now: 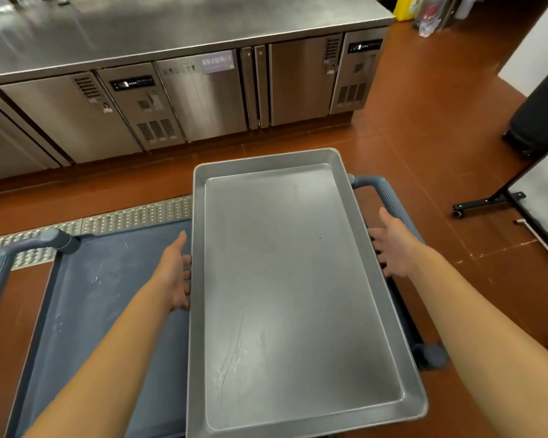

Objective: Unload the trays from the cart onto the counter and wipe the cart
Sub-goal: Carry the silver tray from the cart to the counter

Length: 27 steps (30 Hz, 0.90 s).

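A person's left hand point(176, 276) and right hand point(393, 248) flanked a large empty metal tray point(291, 279) over the blue cart point(108, 295). The left hand's fingers touched the tray's long edge, though whether they curled beneath it could not be told; the right hand's fingers were spread and released, just beside the opposite edge. A stainless table point(171, 30) stood beyond, across the red-brown floor point(424, 137).

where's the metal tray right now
In the head view the metal tray sits lower centre, over the blue cart's right side, between the left hand and right hand.
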Available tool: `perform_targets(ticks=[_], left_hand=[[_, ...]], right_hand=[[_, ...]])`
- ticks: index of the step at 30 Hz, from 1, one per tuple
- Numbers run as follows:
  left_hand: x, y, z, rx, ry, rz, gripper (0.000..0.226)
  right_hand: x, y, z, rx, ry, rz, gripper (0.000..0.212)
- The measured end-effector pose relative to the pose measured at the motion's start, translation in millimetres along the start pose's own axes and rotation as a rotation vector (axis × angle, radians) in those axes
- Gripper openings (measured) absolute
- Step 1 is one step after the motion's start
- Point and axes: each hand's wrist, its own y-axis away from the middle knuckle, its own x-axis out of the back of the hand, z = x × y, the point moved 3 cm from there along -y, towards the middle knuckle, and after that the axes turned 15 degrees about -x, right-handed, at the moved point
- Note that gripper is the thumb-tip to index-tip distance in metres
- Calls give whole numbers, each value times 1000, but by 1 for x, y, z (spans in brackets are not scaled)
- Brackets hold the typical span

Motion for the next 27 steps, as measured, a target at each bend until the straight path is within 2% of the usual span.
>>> perform_targets(ticks=[6, 9, 14, 16, 20, 27], left_hand=[[-9, 20, 53, -49, -54, -86, 91], [-19, 36, 82, -66, -101, -152, 95], [-52, 64, 116, -138, -175, -240, 99], [-73, 72, 123, -156, -196, -275, 101], [-130, 94, 127, -196, -266, -340, 93], [-268, 135, 123, -208, -384, -497, 99]], right_hand=[[24, 47, -19, 50, -31, 23, 85], [41, 72, -24, 55, -24, 12, 90], [80, 118, -15, 113, -84, 46, 84], [101, 137, -4, 136, -119, 89, 79], [155, 162, 21, 147, -184, 128, 82], [284, 189, 73, 149, -310, 196, 86]])
